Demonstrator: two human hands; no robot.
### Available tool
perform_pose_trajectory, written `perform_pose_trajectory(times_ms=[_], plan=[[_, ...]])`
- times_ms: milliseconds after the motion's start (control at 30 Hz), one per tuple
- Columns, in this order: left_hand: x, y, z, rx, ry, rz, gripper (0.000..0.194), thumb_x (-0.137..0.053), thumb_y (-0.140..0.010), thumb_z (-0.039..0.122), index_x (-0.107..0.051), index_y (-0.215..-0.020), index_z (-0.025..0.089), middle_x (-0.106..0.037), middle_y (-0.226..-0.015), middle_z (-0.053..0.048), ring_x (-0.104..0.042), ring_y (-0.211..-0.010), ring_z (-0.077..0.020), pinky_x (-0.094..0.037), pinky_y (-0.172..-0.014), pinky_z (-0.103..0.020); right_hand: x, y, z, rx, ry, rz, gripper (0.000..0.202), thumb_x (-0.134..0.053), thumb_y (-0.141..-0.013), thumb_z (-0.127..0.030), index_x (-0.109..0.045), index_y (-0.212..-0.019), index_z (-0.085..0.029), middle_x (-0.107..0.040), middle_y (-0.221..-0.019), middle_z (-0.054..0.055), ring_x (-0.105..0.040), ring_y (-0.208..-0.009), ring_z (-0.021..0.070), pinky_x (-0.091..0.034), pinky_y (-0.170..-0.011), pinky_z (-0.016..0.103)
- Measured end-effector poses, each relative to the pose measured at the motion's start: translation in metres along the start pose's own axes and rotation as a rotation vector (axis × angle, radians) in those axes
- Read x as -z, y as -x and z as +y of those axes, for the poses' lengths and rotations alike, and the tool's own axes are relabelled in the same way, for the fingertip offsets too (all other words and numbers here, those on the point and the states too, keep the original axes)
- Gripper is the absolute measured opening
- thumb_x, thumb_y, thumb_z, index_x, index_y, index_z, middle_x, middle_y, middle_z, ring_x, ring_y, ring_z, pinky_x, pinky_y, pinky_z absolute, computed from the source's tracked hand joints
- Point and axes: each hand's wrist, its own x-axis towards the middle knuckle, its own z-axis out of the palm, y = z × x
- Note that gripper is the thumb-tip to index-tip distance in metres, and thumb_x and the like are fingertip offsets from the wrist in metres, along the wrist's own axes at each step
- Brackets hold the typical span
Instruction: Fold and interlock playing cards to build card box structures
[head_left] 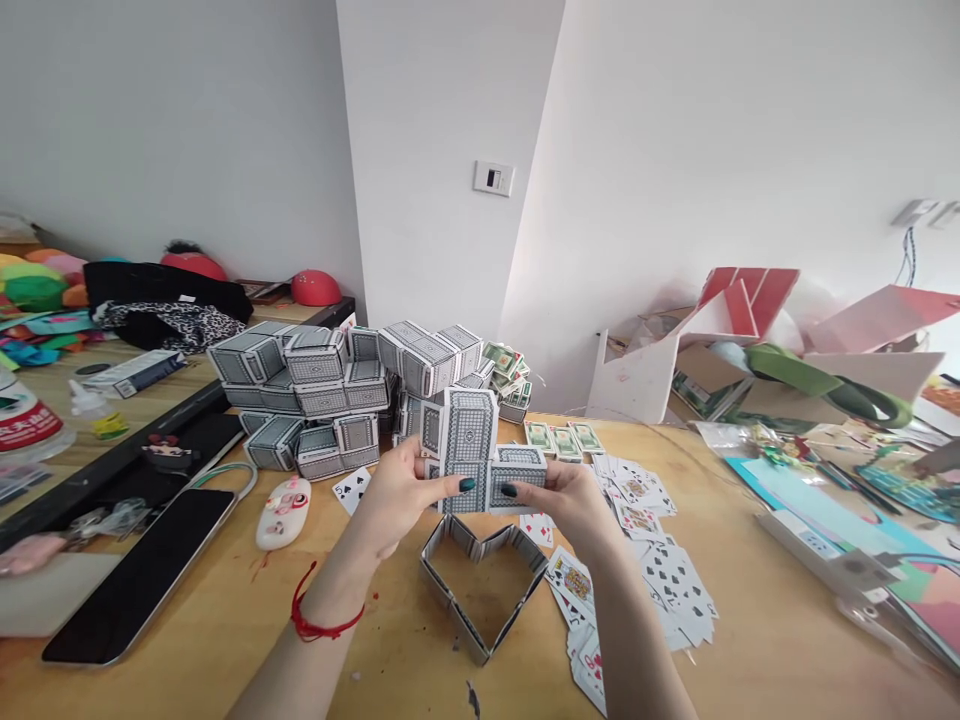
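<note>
Both my hands hold up a block folded from blue-grey patterned playing cards (470,440). My left hand (409,490) grips its left side, thumb on the front face. My right hand (566,495) pinches its lower right part, thumb also in front. The fingers behind it are partly hidden. Just below, a heart-shaped frame made of cards (442,590) lies on the table. Several similar folded card blocks (319,375) are stacked behind, to the left. Loose playing cards (675,580) are spread face up by my right forearm.
A white mouse (283,513) and a black-screened phone (142,580) lie on the left. Small stacks of green cards (562,440) sit behind my right hand. A white power strip (825,560) and open boxes (637,370) are at the right.
</note>
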Motion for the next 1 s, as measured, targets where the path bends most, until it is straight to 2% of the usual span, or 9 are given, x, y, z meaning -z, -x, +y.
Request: perform_pose_trajectory(times_ms=[100, 200, 300, 433, 600, 767, 867, 1000], plan=[[-0.004, 0.001, -0.002, 0.02, 0.051, -0.012, 0.044, -0.075, -0.061, 0.022, -0.057, -0.101, 0.016, -0.07, -0.097, -0.008, -0.065, -0.082, -0.0204, -0.053, -0.07, -0.032, -0.001, 0.003, -0.005, 0.039, 0.024, 0.028, 0.026, -0.072, -0.065, -0.039, -0.072, -0.079, -0.018, -0.072, -0.08, 0.006, -0.066, -0.078, 0.0235, -0.053, -0.072, 0.036], [-0.01, 0.0, -0.008, 0.058, 0.127, -0.038, 0.038, -0.076, -0.061, 0.024, -0.062, -0.095, 0.014, -0.07, -0.098, -0.009, -0.064, -0.089, -0.0227, -0.051, -0.077, -0.034, -0.009, 0.003, -0.007, 0.071, 0.03, 0.065, 0.023, -0.071, -0.067, -0.036, -0.071, -0.08, -0.017, -0.072, -0.08, 0.006, -0.066, -0.077, 0.0222, -0.052, -0.069, 0.033], [-0.018, -0.001, -0.014, 0.041, 0.166, -0.077, 0.035, -0.076, -0.06, 0.025, -0.067, -0.092, 0.013, -0.071, -0.097, -0.01, -0.063, -0.094, -0.0245, -0.048, -0.085, -0.037, -0.014, 0.002, -0.004, 0.093, 0.041, 0.126, 0.023, -0.072, -0.065, -0.034, -0.07, -0.078, -0.015, -0.071, -0.076, 0.006, -0.065, -0.072, 0.022, -0.052, -0.065, 0.032], [-0.022, -0.001, -0.015, -0.022, 0.139, -0.079, 0.03, -0.075, -0.061, 0.03, -0.07, -0.087, 0.014, -0.072, -0.09, -0.007, -0.064, -0.087, -0.0231, -0.048, -0.084, -0.037, -0.013, 0.0, 0.002, 0.102, 0.016, 0.215, 0.021, -0.074, -0.06, -0.032, -0.07, -0.071, -0.015, -0.07, -0.069, 0.005, -0.063, -0.063, 0.0207, -0.051, -0.06, 0.031], [-0.018, 0.003, -0.013, -0.074, -0.037, 0.002, 0.024, -0.072, -0.063, 0.037, -0.069, -0.071, 0.015, -0.069, -0.07, -0.003, -0.06, -0.071, -0.0186, -0.047, -0.066, -0.028, -0.012, 0.001, 0.001, 0.089, -0.092, 0.235, 0.016, -0.073, -0.059, -0.028, -0.07, -0.07, -0.016, -0.071, -0.068, 0.004, -0.064, -0.062, 0.0201, -0.05, -0.06, 0.03], [-0.014, 0.005, -0.011, -0.086, -0.155, 0.001, 0.031, -0.065, -0.07, 0.043, -0.062, -0.059, 0.015, -0.049, -0.05, 0.003, -0.042, -0.05, -0.0091, -0.031, -0.046, -0.02, -0.01, 0.002, -0.002, 0.076, -0.152, 0.239, 0.017, -0.073, -0.06, -0.027, -0.071, -0.073, -0.017, -0.07, -0.067, 0.004, -0.065, -0.063, 0.0212, -0.051, -0.062, 0.032], [-0.013, 0.007, -0.008, -0.078, -0.2, 0.015, 0.035, -0.062, -0.072, 0.045, -0.057, -0.054, 0.015, -0.04, -0.047, 0.005, -0.034, -0.047, -0.0079, -0.025, -0.044, -0.021, -0.01, 0.003, -0.004, 0.081, -0.176, 0.227, 0.017, -0.073, -0.06, -0.026, -0.071, -0.074, -0.017, -0.071, -0.067, 0.003, -0.065, -0.064, 0.021, -0.051, -0.063, 0.032], [-0.013, 0.009, -0.006, -0.082, -0.224, 0.035, 0.033, -0.063, -0.071, 0.046, -0.059, -0.057, 0.016, -0.045, -0.049, 0.003, -0.039, -0.049, -0.0093, -0.028, -0.045, -0.021, -0.011, 0.004, -0.005, 0.088, -0.182, 0.238, 0.017, -0.074, -0.059, -0.027, -0.071, -0.072, -0.016, -0.07, -0.066, 0.004, -0.065, -0.062, 0.0204, -0.052, -0.059, 0.031]])
